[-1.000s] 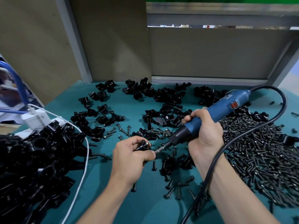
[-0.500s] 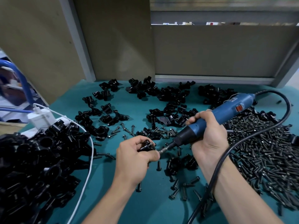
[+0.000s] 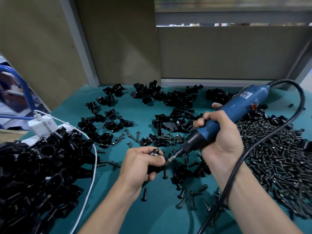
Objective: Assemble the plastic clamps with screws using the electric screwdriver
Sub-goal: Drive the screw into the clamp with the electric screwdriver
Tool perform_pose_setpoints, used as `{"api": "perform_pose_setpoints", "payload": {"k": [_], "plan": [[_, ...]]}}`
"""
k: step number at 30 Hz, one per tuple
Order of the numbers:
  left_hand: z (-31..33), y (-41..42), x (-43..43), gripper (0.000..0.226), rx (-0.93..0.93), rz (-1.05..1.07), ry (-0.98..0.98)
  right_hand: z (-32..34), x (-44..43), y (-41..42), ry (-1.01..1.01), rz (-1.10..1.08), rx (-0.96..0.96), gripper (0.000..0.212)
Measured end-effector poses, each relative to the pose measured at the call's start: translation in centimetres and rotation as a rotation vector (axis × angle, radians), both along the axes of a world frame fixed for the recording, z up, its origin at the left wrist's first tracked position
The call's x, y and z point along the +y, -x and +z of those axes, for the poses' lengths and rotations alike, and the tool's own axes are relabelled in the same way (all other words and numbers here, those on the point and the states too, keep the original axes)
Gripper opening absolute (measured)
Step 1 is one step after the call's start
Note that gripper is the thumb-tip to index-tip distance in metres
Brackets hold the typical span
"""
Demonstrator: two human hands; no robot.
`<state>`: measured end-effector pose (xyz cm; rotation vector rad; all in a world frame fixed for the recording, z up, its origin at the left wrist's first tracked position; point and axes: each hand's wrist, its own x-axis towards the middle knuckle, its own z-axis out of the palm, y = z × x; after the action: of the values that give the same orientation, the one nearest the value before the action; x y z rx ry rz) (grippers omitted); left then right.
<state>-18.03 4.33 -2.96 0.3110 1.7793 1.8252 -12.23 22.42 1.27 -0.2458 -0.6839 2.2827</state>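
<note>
Teal workbench (image 3: 148,217) strewn with screws. At frame centre, left hand (image 3: 141,164) grips a black clamp (image 3: 154,155); right hand (image 3: 219,137) clasps a blue screwdriver (image 3: 231,114), its tip touching the clamp.

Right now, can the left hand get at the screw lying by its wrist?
Probably not yet: the left hand grips a clamp, so its fingers are busy. The screw itself lies bare on the mat, nothing over it.

No text can be read: the pale label (image 3: 246,95) on the blue screwdriver (image 3: 236,107) bears marks, but they are too blurred to make out.
</note>
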Motion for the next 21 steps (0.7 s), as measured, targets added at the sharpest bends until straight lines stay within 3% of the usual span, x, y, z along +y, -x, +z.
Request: {"api": "perform_pose_setpoints", "payload": {"k": [8, 11, 14, 17, 21], "plan": [[0.0, -0.4, 0.2, 0.019, 0.015, -0.043, 0.035, -0.2, 0.7, -0.5, 0.137, 0.052, -0.038, 0.023], [-0.1, -0.1, 0.0, 0.008, 0.007, -0.083, 0.115, -0.1, 1.1, -1.0, 0.053, 0.081, -0.042, 0.035], [-0.4, 0.3, -0.2, 0.015, 0.013, -0.074, 0.161, 0.3, 1.4, -1.1, 0.01, 0.072, -0.037, 0.036], [-0.3, 0.1, -0.1, 0.021, 0.158, -0.06, 0.23, 0.4, 1.1, -0.7, 0.109, -0.009, -0.043, 0.023], [-0.7, -0.3, 0.1, 0.025, 0.303, -0.048, 0.297, 0.0, 0.9, -0.3, 0.147, -0.1, -0.078, 0.022]]}}
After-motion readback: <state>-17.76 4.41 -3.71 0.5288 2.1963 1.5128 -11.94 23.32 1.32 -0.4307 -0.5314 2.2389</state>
